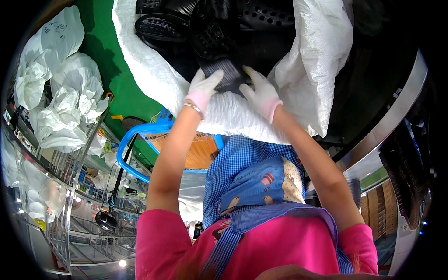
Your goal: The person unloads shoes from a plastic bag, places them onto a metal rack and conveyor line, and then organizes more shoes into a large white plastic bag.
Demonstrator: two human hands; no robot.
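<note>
Both my hands wear white gloves with pink cuffs and reach forward into a large white woven sack (308, 60). My left hand (204, 87) and my right hand (261, 93) grip opposite sides of one black ribbed shoe sole (227, 73) at the sack's near edge. Several more black moulded soles (210, 23) fill the sack behind it. A bracelet sits on my left wrist.
A blue plastic chair frame (135, 135) stands below the sack on the green floor (100, 51). White filled bags (65, 88) pile on a wire rack (70, 186) at the left. A metal-edged machine (392, 116) curves along the right.
</note>
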